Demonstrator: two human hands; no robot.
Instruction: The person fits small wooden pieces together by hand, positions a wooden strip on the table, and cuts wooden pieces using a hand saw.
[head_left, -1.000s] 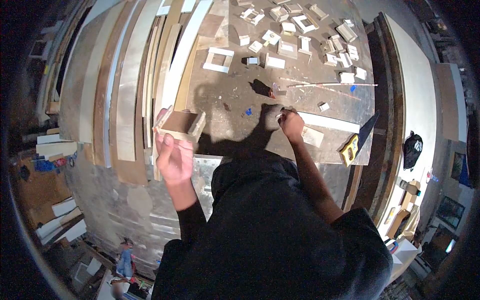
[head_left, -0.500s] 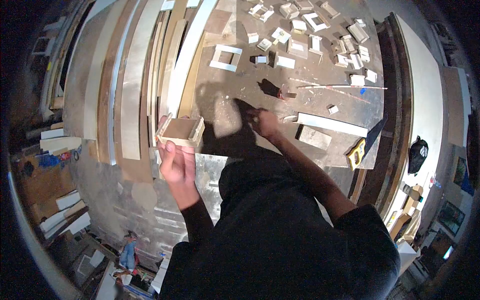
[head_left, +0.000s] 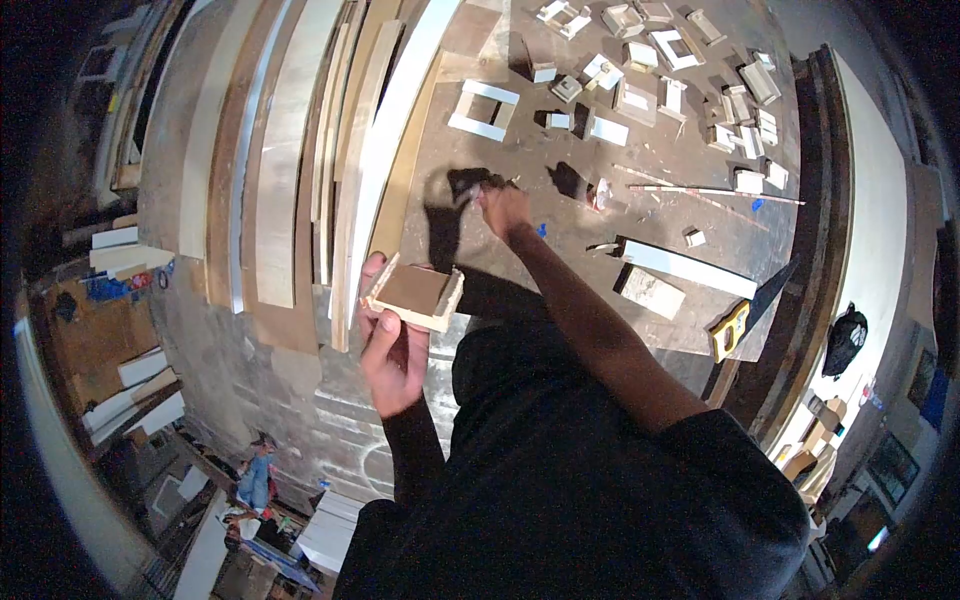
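My left hand [head_left: 392, 365] grips a small wooden box [head_left: 415, 290] with a brown flat panel and pale raised side strips. The thumb presses its near edge and the fingers go underneath, partly hidden. Above the worktable [head_left: 500, 150], my right hand [head_left: 505, 208] is closed, fingertips together; whether a small thing is pinched there I cannot make out. A rectangular wooden frame [head_left: 483, 110] lies beyond that hand. To its right stands a small whitish and red object [head_left: 600, 195], its kind unclear.
Long boards [head_left: 290, 150] lie side by side at left. Several small wooden pieces [head_left: 635, 100] spread over the far right. A yellow-handled handsaw [head_left: 732, 330], a white strip [head_left: 690, 268] and a wooden block [head_left: 650, 290] lie at right, near a thin measuring stick [head_left: 715, 189].
My right hand has moved left and farther out over the table. My left hand still holds the wooden box, now slightly lower and farther right in view. The whole view has shifted.
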